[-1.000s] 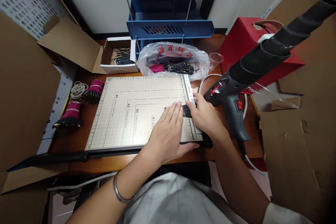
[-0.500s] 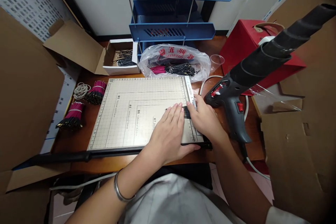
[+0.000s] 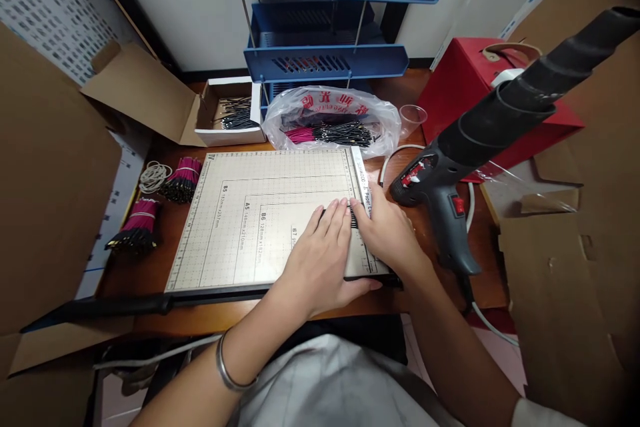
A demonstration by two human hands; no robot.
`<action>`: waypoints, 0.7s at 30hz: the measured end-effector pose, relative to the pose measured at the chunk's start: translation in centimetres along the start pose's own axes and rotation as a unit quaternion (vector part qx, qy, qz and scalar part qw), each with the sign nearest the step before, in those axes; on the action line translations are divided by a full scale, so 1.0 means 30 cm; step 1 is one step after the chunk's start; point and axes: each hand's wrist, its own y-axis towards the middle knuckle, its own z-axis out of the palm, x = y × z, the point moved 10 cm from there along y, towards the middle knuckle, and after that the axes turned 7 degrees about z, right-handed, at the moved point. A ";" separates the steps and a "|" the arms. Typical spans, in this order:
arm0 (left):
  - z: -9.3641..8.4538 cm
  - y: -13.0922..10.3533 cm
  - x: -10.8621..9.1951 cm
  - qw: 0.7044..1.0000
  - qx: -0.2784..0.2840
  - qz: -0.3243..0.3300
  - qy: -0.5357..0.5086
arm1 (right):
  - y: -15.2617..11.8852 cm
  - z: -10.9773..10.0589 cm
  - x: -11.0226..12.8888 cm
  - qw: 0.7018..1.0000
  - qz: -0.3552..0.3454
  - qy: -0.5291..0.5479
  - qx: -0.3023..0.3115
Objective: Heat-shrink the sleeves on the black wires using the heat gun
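Note:
A flat paper cutter board (image 3: 215,227) with printed grid lines lies in front of me. Near its right edge is a row of thin black sticks (image 3: 354,216), mostly covered by my hands. My left hand (image 3: 320,257) lies flat on the board over the sticks, fingers pressed together and thumb out at the front edge. My right hand (image 3: 387,227) rests at the board's right edge, its thumb touching the sticks; its other fingers are partly hidden. The cutter's black handle (image 3: 115,307) is down along the front left.
Two banded pink-and-black bundles (image 3: 140,217) lie left. Behind are an open white box (image 3: 230,137), a plastic bag (image 3: 280,113) of sticks, a clear cup (image 3: 413,120) and blue trays (image 3: 325,63). At right stand a heat gun (image 3: 450,227) and red box (image 3: 450,80).
My right thumb has shifted slightly left over the sticks, and fewer of them show. My left hand has stayed nearly in place.

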 end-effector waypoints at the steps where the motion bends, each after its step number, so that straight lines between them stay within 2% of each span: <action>1: 0.001 0.000 0.000 1.000 0.002 0.000 -0.002 | 0.002 0.000 -0.001 1.000 -0.004 0.009 0.002; 9: 0.000 0.001 0.000 1.000 0.003 -0.005 0.000 | -0.019 0.006 -0.001 0.997 -0.045 0.063 0.020; 13: 0.002 0.001 -0.003 1.000 0.004 -0.003 0.000 | -0.054 0.002 -0.017 0.998 -0.047 0.032 0.016; 16: 0.000 0.000 -0.002 1.000 0.001 -0.002 0.000 | -0.072 0.016 -0.017 0.996 -0.075 0.028 0.031; 21: -0.005 0.000 -0.002 1.000 -0.006 0.001 -0.003 | -0.081 0.020 -0.023 0.993 -0.114 0.031 0.021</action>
